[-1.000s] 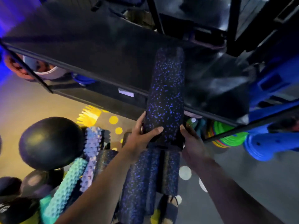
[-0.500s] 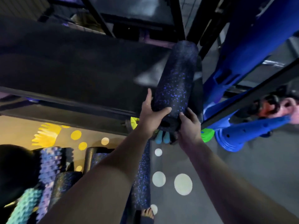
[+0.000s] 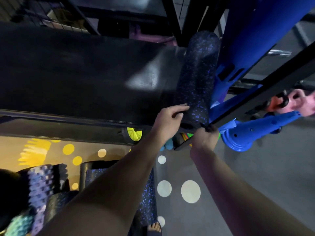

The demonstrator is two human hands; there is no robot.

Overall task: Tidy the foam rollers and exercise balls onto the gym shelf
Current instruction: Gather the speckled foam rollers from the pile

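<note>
The long black foam roller flecked with blue [image 3: 197, 79] lies on the flat black top board of the gym shelf [image 3: 81, 74], at that board's right-hand end. Its long axis runs straight away from the person, from the front edge of the shelf toward the back, so it sits crosswise on the board, not along it. The near end of the roller just overhangs or meets the front lip; the far end reaches back near the dark uprights. Just to the right of the roller stands a tall blue plastic post [image 3: 242, 48], so close that the two seem to touch along part of their length.

Both hands are at the roller's near end. The left hand [image 3: 168, 116] lies open against the roller's left flank, fingers spread over the curve and thumb low, pressing, not clamped. The right hand [image 3: 205, 137] sits below and to the right of the roller's end face, at the black metal frame bar [image 3: 255, 97]; whether it grips the bar or the roller's end cannot be told. The two hands are apart, with the roller's end between them.

Judging from this, the roller is nearly stowed, and the left hand is the one better placed to nudge it. Any further push would go along the roller's axis, toward the back of the shelf. More rollers, among them a knobbly purple-and-teal foam roller [image 3: 40, 186], wait on the floor below the shelf's left part.
</note>
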